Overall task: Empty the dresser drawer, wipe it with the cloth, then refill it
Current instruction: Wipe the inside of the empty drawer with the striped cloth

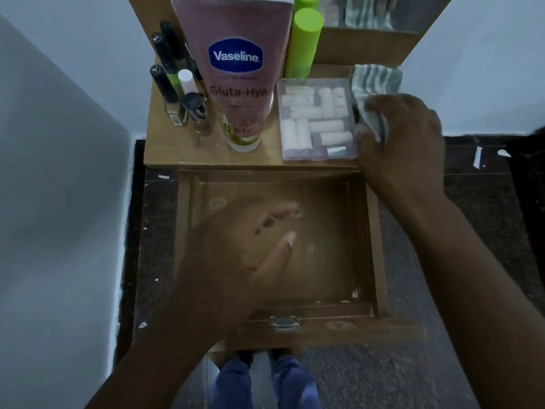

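Observation:
The wooden drawer (374, 231) is pulled out below the dresser top (165, 143), and I see nothing lying in it. My left hand (247, 246) hovers over the drawer, blurred, fingers apart and holding nothing. My right hand (404, 137) rests at the right edge of the dresser top, its fingers closed on a grey-and-white striped cloth (374, 84). On the dresser top stand a pink Vaseline lotion tube (236, 69), a clear plastic box (317, 119) of small white rolls, two green bottles (303, 42) and several dark cosmetic tubes (165, 72).
A white wall runs along the left and behind the dresser. A mirror (368, 13) stands at the back right and reflects the cloth. The floor (486, 216) around is dark and speckled, with scraps of white paper on it. My legs in blue trousers (265, 385) show below the drawer front.

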